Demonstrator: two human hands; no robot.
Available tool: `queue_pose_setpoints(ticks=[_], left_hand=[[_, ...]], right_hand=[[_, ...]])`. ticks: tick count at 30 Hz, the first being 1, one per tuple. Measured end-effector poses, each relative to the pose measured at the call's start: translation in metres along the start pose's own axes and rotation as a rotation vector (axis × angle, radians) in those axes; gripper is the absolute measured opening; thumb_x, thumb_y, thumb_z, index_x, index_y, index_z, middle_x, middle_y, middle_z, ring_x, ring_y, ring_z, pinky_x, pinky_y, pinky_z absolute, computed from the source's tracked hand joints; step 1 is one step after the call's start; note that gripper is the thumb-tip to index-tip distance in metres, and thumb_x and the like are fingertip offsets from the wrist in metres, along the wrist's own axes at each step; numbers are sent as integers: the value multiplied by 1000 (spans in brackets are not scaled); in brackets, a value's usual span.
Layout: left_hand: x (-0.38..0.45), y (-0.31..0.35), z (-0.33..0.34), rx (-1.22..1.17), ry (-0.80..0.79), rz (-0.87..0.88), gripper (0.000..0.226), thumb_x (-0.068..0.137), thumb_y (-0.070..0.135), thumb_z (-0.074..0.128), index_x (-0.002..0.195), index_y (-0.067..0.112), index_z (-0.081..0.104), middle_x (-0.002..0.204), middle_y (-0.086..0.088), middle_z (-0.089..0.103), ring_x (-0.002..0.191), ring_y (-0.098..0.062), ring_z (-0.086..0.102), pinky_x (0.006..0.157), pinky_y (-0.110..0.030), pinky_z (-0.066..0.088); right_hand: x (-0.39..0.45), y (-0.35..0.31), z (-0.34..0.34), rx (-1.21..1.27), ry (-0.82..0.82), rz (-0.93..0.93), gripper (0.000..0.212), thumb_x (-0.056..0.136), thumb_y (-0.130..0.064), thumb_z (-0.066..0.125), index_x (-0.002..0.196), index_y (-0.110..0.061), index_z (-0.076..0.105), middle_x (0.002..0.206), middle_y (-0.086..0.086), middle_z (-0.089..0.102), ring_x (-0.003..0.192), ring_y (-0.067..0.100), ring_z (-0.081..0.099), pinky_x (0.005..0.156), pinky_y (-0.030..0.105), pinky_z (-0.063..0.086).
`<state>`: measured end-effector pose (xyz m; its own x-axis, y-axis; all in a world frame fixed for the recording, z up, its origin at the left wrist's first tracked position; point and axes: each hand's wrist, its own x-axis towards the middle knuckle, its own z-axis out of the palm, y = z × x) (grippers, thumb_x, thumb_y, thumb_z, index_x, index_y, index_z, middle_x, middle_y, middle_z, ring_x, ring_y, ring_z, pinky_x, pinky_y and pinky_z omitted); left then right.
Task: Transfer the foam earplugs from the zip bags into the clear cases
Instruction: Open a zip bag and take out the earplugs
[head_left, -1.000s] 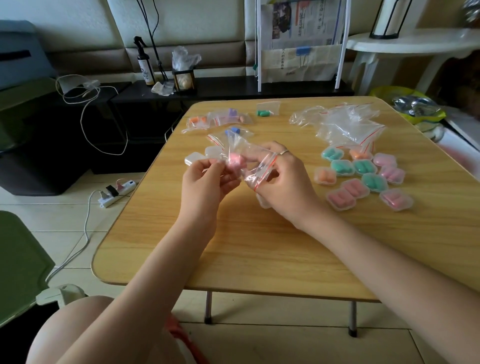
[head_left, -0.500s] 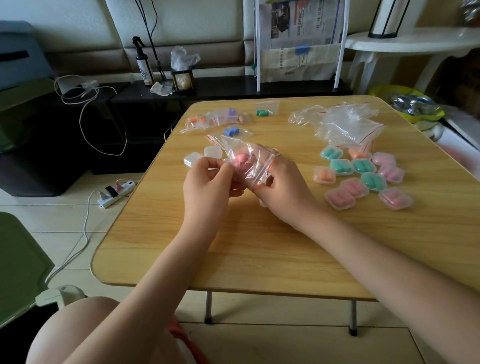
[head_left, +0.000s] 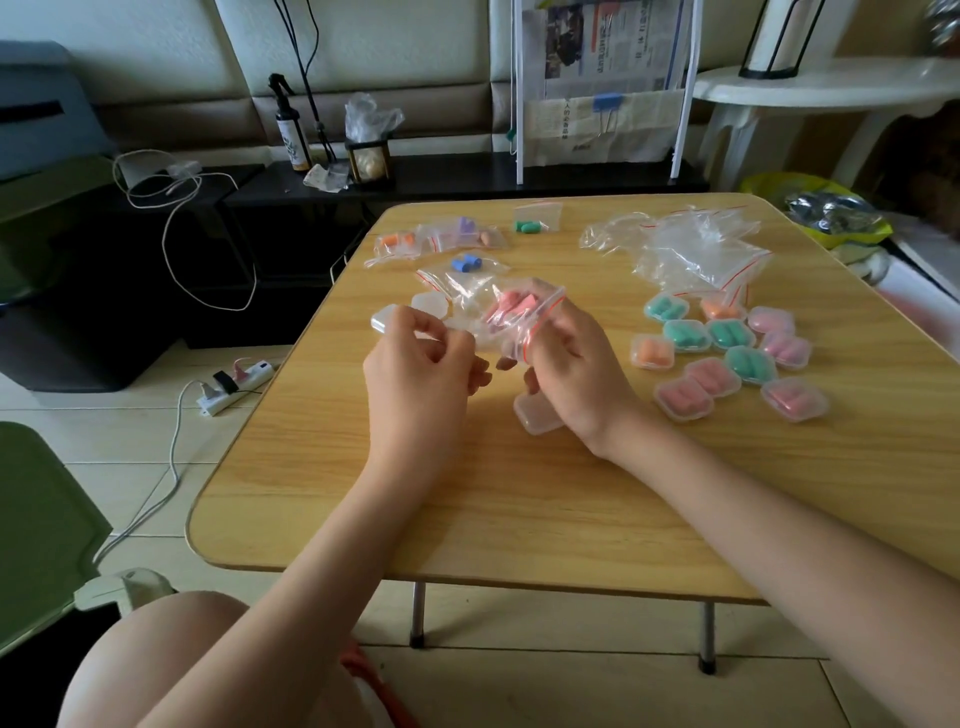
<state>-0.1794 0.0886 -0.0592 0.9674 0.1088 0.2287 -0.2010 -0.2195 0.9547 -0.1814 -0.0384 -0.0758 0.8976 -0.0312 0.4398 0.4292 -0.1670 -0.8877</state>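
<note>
A person is sitting at a low wooden tabletop (head_left: 519, 499) with rounded corners, standing on thin metal legs over a pale tiled floor (head_left: 130, 447). Behind it, a dark shelf (head_left: 467, 176) is running along a padded wall, carrying a spray bottle (head_left: 291, 132) and a small black holder (head_left: 369, 161) stuffed with plastic. A newspaper rack (head_left: 602, 83) is standing upright at the back, and a white side table (head_left: 831, 88) is filling the right corner. A power strip (head_left: 234, 387) is lying on the floor to the left, its white cable trailing toward the viewer.

Over the middle of the tabletop, both hands are gripping one zip bag (head_left: 511, 322) with pink earplugs (head_left: 511, 306) showing inside it. The left hand (head_left: 421, 379) is pinching the bag's left edge, while the right hand (head_left: 576, 374) is pinching the red-striped zip edge. An empty case (head_left: 537, 415) is lying on the tabletop just under the right wrist, partly hidden by it. Two more empty cases (head_left: 428, 304) are sitting behind the left hand.

At the far edge, small bags (head_left: 441, 241) of orange, purple, blue and green plugs are lying waiting. To the right, a heap of emptied bags (head_left: 691, 249) is resting just behind a cluster of filled cases (head_left: 727, 353) holding green, orange and pink plugs.
</note>
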Motion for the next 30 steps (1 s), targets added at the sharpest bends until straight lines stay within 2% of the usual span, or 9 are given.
queue_pose_setpoints(ticks=[3,5,8,10,12,18,23,26,30], left_hand=[[4,2,-1,-184,21,-109,9,91,3,45,99,2,49,67,-11,69,59,-22,70,58,-30,58],[8,1,-1,-274,29,-189,13,93,2,42,103,0,50,66,-11,69,60,-23,71,55,-28,57],[11,0,-2,-391,61,-262,16,95,5,42,108,-3,49,67,-11,70,61,-25,71,53,-28,56],[11,-1,-3,-412,87,-274,17,97,7,42,111,-2,48,79,-18,70,64,-27,72,53,-28,56],[12,-2,-3,-423,108,-282,13,97,7,41,108,1,46,87,-22,69,67,-28,72,55,-29,57],[24,-8,-10,-503,189,-329,23,98,8,37,118,-2,43,86,-15,64,67,-23,73,59,-30,58],[20,-7,-3,-811,81,-523,16,99,2,33,110,-7,41,103,-27,60,75,-28,71,66,-34,60],[18,-6,1,-988,-63,-663,24,101,2,28,117,-11,41,103,-27,60,69,-28,70,58,-33,60],[20,6,-1,-1144,-110,-797,28,101,2,25,94,-8,50,71,-18,61,52,-22,65,43,-27,54]], right_hand=[[3,0,2,20,69,126,29,81,-24,42,84,-6,64,92,-20,60,68,-5,55,60,17,43],[3,-1,2,-7,67,141,26,87,-20,47,75,-4,65,101,-22,60,67,-5,56,59,19,44],[-1,-6,2,-85,45,78,33,93,-9,52,68,-28,61,99,-3,70,52,16,57,51,38,47],[-2,-11,3,-79,37,48,33,93,-8,53,72,-32,61,100,20,68,52,44,54,44,49,43],[-2,-11,4,-80,39,31,29,92,-9,54,72,-29,61,98,21,67,54,48,52,41,48,41],[2,-2,-6,-101,68,39,20,97,-16,52,83,-4,60,81,-4,66,72,9,63,52,23,48],[2,0,-4,-500,107,-300,21,93,-18,53,107,-6,65,94,-6,58,78,8,56,66,11,44],[1,-1,1,-645,100,-502,26,89,-18,54,109,-7,66,97,0,58,87,16,56,74,23,47],[1,-4,5,-819,66,-677,24,89,-15,58,110,-6,67,97,8,62,85,23,56,75,37,49]])
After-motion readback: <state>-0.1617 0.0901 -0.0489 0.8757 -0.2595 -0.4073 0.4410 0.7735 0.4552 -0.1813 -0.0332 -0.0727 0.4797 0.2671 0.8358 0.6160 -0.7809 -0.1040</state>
